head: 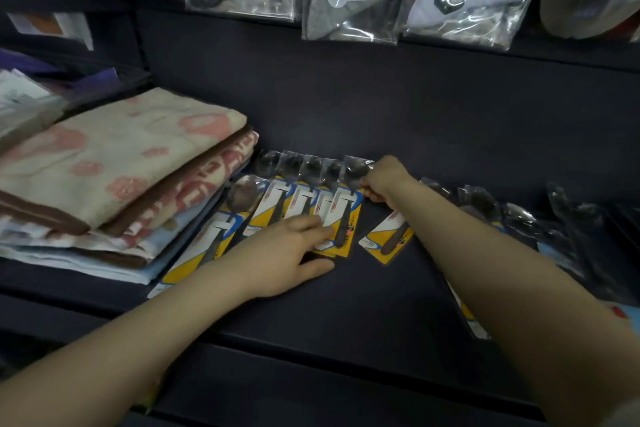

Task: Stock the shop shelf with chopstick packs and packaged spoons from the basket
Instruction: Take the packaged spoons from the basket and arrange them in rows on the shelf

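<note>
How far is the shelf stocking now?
Done: a row of spoon packs lies on the shelf beside the towels, with more packs at the right. In hand: the left hand presses the row; the right hand pinches the end pack. Left: no chopsticks visible; the basket is out of view.

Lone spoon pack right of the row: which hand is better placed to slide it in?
Probably right. The right hand sits just above the lone pack, while the left hand rests on the row.
</note>
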{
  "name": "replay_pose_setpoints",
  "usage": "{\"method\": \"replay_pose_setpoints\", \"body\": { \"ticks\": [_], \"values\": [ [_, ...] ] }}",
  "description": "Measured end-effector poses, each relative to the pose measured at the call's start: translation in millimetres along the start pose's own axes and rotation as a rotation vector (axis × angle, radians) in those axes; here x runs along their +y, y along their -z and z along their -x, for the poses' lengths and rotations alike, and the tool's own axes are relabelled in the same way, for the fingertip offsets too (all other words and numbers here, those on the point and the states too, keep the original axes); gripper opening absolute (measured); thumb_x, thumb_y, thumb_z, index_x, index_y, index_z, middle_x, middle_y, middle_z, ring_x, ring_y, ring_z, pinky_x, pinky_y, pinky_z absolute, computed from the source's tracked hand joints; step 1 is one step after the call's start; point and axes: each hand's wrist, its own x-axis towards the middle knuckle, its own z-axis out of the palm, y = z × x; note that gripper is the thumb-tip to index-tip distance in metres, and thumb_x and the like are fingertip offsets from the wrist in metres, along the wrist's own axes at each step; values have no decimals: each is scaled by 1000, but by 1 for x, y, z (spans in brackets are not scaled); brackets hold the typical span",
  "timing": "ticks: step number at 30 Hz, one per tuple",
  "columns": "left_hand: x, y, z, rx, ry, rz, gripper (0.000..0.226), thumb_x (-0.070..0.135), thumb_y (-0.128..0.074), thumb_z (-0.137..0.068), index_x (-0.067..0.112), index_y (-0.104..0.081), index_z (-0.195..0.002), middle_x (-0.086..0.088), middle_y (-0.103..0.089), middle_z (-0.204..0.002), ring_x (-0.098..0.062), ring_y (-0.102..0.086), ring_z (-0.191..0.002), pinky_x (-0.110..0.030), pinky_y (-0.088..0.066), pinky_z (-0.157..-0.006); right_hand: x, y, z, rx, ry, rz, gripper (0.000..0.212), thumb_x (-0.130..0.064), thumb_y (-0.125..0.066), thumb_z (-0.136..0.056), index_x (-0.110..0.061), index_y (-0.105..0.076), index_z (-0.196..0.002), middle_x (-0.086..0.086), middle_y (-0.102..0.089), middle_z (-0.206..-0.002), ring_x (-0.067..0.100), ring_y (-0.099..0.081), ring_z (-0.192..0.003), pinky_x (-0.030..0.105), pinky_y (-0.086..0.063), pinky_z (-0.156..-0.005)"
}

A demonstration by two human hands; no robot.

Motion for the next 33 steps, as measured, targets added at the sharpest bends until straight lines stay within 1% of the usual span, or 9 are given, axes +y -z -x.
{"method": "replay_pose_setpoints", "body": {
  "ticks": [5,8,12,16,19,22,25,28,33],
  "values": [
    [-1,3,-3,-33,4,20,53,45,-48,-90,28,-37,-138,5,-29,-149,-11,-37,-130,-25,-33,-106,2,17,4,78,268,507,13,-13,-61,-85,-3,-59,-78,13,-56,-77,25,-54,-68,27,-40,-52],
    [0,3,-5,7,5,63,44,38,-53,-89,23,-49,-130,4,-35,-145,-11,-47,-121,-27,-39,-101,7,49,22,134,373,628,18,-19,-60,-87,-8,-65,-101,12,-66,-109,30,-59,-103,35,-49,-86],
    [3,4,-10,0,1,62,35,35,-56,-88,19,-55,-119,6,-37,-147,-13,-49,-121,-30,-42,-99,25,75,49,-5,187,806,43,-37,-61,-83,-9,-57,-114,8,-61,-115,27,-58,-102,28,-43,-71],
    [8,2,-13,35,0,18,37,41,-55,-86,25,-53,-120,6,-50,-132,-14,-55,-109,-36,-46,-91,37,73,55,30,174,708,52,-35,-70,-76,-8,-53,-117,10,-63,-116,28,-60,-105,27,-44,-68],
    [11,-1,-14,58,-8,-10,45,44,-53,-87,34,-46,-131,9,-46,-133,-13,-49,-118,-33,-45,-94,36,68,54,85,178,670,23,-33,-72,-73,-19,-61,-87,6,-65,-100,30,-58,-108,34,-48,-86],
    [11,-2,-16,43,-7,-43,44,45,-52,-87,36,-47,-130,8,-44,-134,-16,-43,-121,-34,-41,-98,40,73,50,81,150,485,17,-30,-70,-72,-26,-59,-61,-2,-58,-67,25,-64,-80,34,-50,-74],
    [11,-1,-19,26,1,-31,43,47,-54,-85,37,-50,-127,9,-44,-133,-17,-39,-122,-35,-38,-101,43,82,45,128,99,255,19,-21,-69,-73,-9,-58,-66,3,-55,-63,18,-53,-54,26,-42,-53],
    [9,1,-21,23,0,-14,55,56,-57,-78,33,-50,-127,7,-44,-132,-17,-37,-125,-37,-35,-104,43,91,43,114,80,106,18,-16,-70,-76,-6,-56,-70,13,-61,-73,25,-60,-64,30,-45,-58],
    [22,22,-23,347,47,407,65,57,-52,-75,20,-49,-128,6,-53,-123,-10,-50,-115,-26,-39,-99,26,103,75,232,455,5,18,-19,-67,-81,-6,-58,-72,6,-56,-70,15,-51,-63,31,-43,-60]
  ]
}}
